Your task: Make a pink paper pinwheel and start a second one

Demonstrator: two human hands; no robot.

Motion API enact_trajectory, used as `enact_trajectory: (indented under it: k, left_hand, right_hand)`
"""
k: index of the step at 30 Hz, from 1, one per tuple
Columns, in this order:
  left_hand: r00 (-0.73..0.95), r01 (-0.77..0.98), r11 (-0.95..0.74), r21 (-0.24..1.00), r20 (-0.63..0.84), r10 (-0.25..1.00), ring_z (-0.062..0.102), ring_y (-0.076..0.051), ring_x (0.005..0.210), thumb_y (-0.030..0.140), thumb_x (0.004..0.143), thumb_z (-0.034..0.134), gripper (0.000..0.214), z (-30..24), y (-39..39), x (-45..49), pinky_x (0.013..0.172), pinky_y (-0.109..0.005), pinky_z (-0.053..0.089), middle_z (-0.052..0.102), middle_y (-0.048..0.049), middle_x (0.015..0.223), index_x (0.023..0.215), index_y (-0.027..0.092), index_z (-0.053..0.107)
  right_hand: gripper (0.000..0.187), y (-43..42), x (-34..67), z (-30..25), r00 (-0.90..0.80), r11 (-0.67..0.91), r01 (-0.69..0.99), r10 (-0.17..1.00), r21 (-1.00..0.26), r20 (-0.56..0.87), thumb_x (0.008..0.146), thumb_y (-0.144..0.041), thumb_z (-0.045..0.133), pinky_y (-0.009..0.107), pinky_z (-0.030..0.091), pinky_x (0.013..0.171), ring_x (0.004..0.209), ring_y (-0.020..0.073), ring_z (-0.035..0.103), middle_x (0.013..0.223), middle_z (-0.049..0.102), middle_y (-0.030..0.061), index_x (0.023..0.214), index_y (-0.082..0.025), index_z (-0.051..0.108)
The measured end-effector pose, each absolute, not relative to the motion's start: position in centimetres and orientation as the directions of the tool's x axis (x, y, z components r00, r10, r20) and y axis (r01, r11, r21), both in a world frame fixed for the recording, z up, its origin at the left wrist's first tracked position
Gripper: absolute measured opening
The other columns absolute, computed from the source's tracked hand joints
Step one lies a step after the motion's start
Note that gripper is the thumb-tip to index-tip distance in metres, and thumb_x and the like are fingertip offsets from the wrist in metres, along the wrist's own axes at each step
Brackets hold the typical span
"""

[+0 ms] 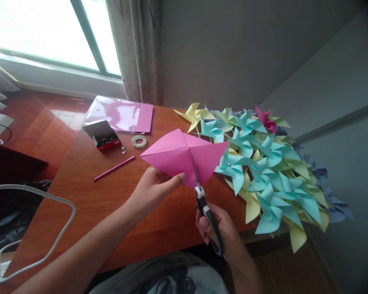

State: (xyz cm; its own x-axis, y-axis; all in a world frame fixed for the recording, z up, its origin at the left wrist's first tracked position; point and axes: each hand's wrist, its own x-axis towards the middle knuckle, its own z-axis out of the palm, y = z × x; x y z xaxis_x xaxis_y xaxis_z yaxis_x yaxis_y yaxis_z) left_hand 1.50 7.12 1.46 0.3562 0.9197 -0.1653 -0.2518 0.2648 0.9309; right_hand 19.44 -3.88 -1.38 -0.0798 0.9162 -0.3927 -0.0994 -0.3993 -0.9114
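My left hand (159, 183) pinches the near left part of a pink paper square (168, 153), thumb on top and fingers underneath. The paper is creased, and a slit opens between its far and right corners. In my right hand (221, 224) is a pair of scissors (207, 210) with black and white handles, fingers through the loops. One blade lies over the paper along the near side, its tip close to the centre; the other blade is hidden beneath. Paper and scissors are held above the wooden table (153, 232).
Many paper pinwheels (263, 163) in turquoise, yellow, green and purple fill the table's right side. A pink stick (114, 169), a tape roll (139, 141), an open small box (106, 141) and a pack of pink paper (122, 114) lie left. A white cable (70, 214) crosses the left edge.
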Motion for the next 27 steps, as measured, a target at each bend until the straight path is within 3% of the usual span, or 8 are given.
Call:
enact_trajectory:
  k: [27]
  left_hand:
    - [0.346, -0.196, 0.255, 0.947, -0.176, 0.922, 0.07, -0.021, 0.078, 0.029, 0.075, 0.078, 0.021, 1.58, 7.15, 1.43, 0.071, -0.026, 0.054, 0.078, -0.0066, 0.085, 0.087, 0.012, 0.074]
  right_hand:
    - [0.051, -4.1, 18.74, -0.96, -0.139, -0.415, -0.173, 0.908, -0.893, -0.395, 0.082, -0.065, 0.068, 0.017, 0.027, 0.04, 0.04, 0.0041, 0.039, 0.057, 0.052, -0.0044, 0.08, -0.016, 0.054]
